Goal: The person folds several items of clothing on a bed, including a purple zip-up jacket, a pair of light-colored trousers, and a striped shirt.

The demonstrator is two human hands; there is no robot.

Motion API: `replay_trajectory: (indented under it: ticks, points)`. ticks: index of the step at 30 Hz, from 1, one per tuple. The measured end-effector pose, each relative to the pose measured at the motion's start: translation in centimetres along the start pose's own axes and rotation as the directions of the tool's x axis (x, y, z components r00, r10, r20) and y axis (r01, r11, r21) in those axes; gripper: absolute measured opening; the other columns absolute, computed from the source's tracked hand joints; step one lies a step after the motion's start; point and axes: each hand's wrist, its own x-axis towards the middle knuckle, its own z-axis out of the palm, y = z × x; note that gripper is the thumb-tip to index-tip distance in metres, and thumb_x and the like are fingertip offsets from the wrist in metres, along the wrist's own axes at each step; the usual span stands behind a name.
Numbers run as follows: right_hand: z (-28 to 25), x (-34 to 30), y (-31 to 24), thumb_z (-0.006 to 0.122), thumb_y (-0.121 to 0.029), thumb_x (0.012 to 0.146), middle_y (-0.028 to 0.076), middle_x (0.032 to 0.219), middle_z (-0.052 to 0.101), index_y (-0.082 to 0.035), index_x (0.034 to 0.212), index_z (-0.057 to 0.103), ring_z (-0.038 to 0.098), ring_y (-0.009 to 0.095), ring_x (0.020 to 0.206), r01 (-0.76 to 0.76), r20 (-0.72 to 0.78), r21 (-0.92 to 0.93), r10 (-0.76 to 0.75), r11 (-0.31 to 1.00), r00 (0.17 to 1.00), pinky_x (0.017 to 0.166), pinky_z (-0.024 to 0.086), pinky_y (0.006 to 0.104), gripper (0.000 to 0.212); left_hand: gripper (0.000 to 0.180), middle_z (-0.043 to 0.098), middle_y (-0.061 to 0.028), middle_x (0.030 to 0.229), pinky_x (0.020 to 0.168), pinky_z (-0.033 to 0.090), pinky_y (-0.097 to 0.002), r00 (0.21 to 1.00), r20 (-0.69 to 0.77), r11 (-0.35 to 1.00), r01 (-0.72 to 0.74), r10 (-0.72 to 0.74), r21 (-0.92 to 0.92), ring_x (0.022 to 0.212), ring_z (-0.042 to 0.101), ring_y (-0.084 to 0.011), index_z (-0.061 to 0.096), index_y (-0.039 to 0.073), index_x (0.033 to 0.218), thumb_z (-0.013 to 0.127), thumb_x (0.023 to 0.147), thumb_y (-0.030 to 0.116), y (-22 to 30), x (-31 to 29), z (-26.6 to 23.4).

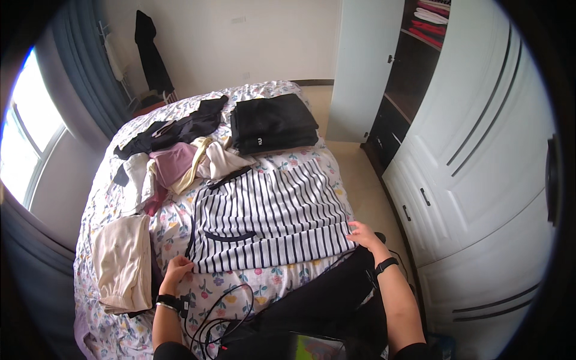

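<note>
A white top with black stripes [270, 204] lies spread on the bed, its near part turned over in a band along the edge closest to me. Black trim [231, 237] curves across the fabric left of centre and also runs down its left side. My left hand [177, 267] is closed on the near left corner, fingers pinched on the cloth. At the right end of the turned-over band, my right hand [366, 236] grips the edge between thumb and fingers. The fabric between both hands lies fairly flat, with small creases.
A flowered sheet [216, 281] covers the bed. Folded black clothes [273, 123] are stacked at the back, beside loose black, pink and white clothes [174, 165]. Folded beige clothing [123, 264] lies left. A black cable [240, 287] loops nearby. A white wardrobe [462, 168] stands right.
</note>
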Motion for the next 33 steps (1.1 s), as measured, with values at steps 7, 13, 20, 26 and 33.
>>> replay_trajectory:
  ticks: [7,13,20,26,33]
  points:
    - [-0.3,0.0,-1.6,0.071,0.002,0.069,0.008,0.085,0.061,-0.004,0.124,0.05,0.057,0.016,0.075,-0.041,0.039,-0.083,0.044,0.996,0.998,0.068,0.047,0.0307,0.06,0.029,0.064,-0.0094,0.069,0.06,0.049,-0.0331,0.966,-0.11,0.82,-0.135,0.233,0.556,0.066,0.063,-0.025,0.06,0.004,0.08,0.077,0.058,0.01,-2.5,3.5,-1.3]
    - [-0.8,1.6,-1.0,0.069,-0.011,0.072,0.009,0.078,0.067,-0.007,0.096,0.063,0.065,0.021,0.074,0.057,-0.341,-0.408,-0.21,0.911,0.916,0.067,0.05,0.0323,0.026,0.02,0.061,-0.0071,0.074,0.068,0.048,-0.0371,0.762,-0.039,0.521,-0.404,0.647,0.752,0.075,0.06,-0.0276,0.061,0.007,0.082,0.07,0.065,0.004,5.8,3.3,3.3]
    - [3.2,3.4,-6.0,0.067,-0.013,0.075,0.009,0.082,0.067,-0.008,0.086,0.067,0.063,0.027,0.08,0.348,-0.005,-0.439,-0.389,0.828,0.921,0.072,0.049,0.0355,0.012,0.027,0.061,-0.0042,0.102,0.088,0.039,-0.0391,0.71,0.32,0.251,-0.573,0.627,0.78,0.103,0.055,-0.0238,0.065,0.015,0.097,0.073,0.071,0.018,8.1,6.0,9.0]
    - [4.0,2.2,-7.9,0.078,-0.023,0.066,0.006,0.086,0.066,-0.013,0.079,0.065,0.058,0.026,0.094,0.341,0.12,-0.632,-0.346,0.696,0.93,0.084,0.044,0.0379,0.021,0.031,0.061,-0.0016,0.081,0.081,0.035,-0.0377,0.733,0.289,0.236,-0.522,0.615,0.82,0.091,0.057,-0.0227,0.062,0.014,0.083,0.079,0.061,0.03,7.9,6.7,9.3]
    - [3.1,3.1,-7.5,0.081,-0.024,0.059,0.005,0.083,0.067,-0.014,0.079,0.066,0.062,0.024,0.09,0.323,0.223,-0.627,-0.233,0.709,0.946,0.082,0.045,0.0366,0.026,0.023,0.058,-0.0064,0.074,0.075,0.038,-0.0374,0.726,0.152,0.397,-0.525,0.671,0.753,0.074,0.057,-0.0267,0.06,0.008,0.072,0.078,0.06,0.015,7.1,6.9,7.7]
